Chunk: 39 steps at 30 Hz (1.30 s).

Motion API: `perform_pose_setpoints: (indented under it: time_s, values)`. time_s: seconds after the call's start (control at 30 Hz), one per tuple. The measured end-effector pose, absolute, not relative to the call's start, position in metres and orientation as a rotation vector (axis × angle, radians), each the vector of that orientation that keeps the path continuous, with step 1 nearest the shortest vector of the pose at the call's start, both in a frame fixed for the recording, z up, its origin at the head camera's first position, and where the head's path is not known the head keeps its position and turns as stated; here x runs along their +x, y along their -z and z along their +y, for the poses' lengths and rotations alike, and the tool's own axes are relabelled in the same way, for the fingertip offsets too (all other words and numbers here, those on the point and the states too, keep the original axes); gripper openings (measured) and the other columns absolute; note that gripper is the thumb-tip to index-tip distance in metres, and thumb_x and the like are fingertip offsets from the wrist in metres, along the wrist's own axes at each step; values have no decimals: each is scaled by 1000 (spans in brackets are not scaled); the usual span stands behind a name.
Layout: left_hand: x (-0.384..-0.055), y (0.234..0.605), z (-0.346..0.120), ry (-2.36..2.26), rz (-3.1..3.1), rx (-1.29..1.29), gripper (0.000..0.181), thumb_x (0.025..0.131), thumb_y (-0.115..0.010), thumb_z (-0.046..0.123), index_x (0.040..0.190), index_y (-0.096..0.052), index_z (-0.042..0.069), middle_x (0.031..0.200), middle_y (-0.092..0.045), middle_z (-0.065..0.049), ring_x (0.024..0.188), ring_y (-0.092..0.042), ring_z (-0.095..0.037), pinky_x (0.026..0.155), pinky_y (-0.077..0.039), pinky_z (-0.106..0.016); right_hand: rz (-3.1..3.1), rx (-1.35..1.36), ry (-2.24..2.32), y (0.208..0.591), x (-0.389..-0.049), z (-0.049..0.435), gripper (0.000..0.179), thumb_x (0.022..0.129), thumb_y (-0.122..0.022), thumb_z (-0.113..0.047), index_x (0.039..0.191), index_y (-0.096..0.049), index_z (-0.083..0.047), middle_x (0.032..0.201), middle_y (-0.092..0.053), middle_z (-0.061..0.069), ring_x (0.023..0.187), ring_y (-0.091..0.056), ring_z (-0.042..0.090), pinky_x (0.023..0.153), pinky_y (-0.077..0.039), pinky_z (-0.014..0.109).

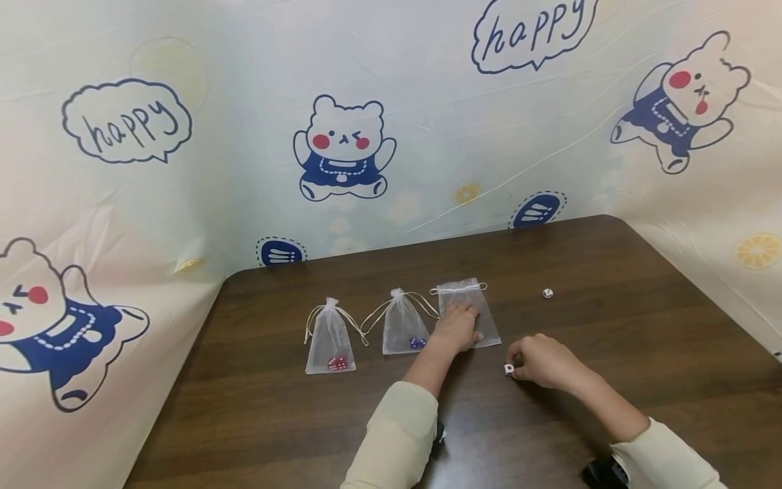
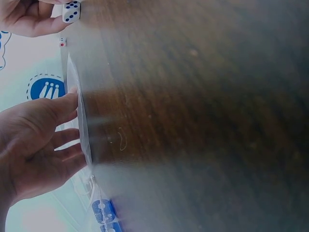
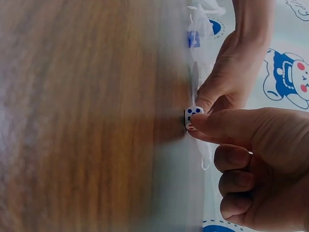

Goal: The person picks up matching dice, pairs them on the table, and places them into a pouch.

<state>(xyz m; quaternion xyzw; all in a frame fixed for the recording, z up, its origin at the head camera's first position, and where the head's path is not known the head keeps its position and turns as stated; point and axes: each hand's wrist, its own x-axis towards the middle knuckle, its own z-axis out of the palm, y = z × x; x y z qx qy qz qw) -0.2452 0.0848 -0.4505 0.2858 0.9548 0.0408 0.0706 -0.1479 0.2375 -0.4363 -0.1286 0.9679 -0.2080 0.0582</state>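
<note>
My left hand [image 1: 457,329] rests on a flat white sheer drawstring bag [image 1: 488,324], its fingers extended over the mesh. In the left wrist view the fingertips press along the bag's thin edge. Just right of that bag, my right hand [image 1: 546,361] pinches a white die [image 1: 509,369] between thumb and index finger, close over the table. Blue and red pips show on the die in the right wrist view. Another white die [image 1: 548,293] lies farther back on the right.
Left of my left hand lies a drawn-shut sheer bag [image 1: 400,326] holding blue dice [image 1: 418,343]. Farther left is a similar bag [image 1: 328,339] with red dice [image 1: 337,364]. The brown wooden table [image 1: 256,407] meets a printed cloth backdrop [image 1: 244,170] behind.
</note>
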Motion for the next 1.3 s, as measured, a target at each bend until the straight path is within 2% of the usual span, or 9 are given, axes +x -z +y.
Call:
perform_pose_setpoints:
  time_s: [0.2, 0.37, 0.63, 0.97, 1.3]
  values:
    - [-245, 452, 86, -133, 2868, 863, 49, 87, -63, 34, 132, -51, 16, 141, -40, -2, 131, -33, -20, 102, -32, -30, 2893, -393, 618, 429, -150, 244, 15, 72, -78, -19, 83, -68, -16, 78, -62, -6, 65, -51, 10, 56, -43, 32]
    - [-245, 450, 84, -138, 2874, 850, 49, 87, -63, 33, 131, -51, 16, 139, -42, -2, 129, -34, -20, 102, -32, -30, 2953, -378, 597, 413, -161, 254, 20, 75, -75, -21, 91, -68, -12, 89, -67, 4, 73, -58, 17, 60, -47, 38]
    - [-246, 449, 84, -151, 2858, 834, 51, 87, -62, 34, 133, -49, 16, 142, -39, -2, 131, -32, -20, 102, -31, -30, 3083, -229, 622, 399, -190, 290, 23, 81, -69, -21, 97, -68, -5, 88, -67, 11, 73, -60, 23, 58, -47, 42]
    - [-244, 452, 85, -150, 2861, 836, 51, 87, -62, 34, 133, -50, 16, 142, -39, -3, 131, -31, -20, 103, -30, -27, 3057, 57, 726, 412, -218, 339, 36, 84, -66, -29, 103, -65, 1, 91, -66, 18, 76, -59, 31, 58, -45, 43]
    - [-245, 451, 85, -141, 2873, 855, 50, 87, -63, 34, 132, -51, 16, 140, -41, -3, 131, -32, -20, 103, -29, -27, 3039, 132, 757, 440, -233, 352, 36, 84, -65, -32, 102, -66, -1, 101, -63, 22, 86, -56, 39, 66, -43, 50]
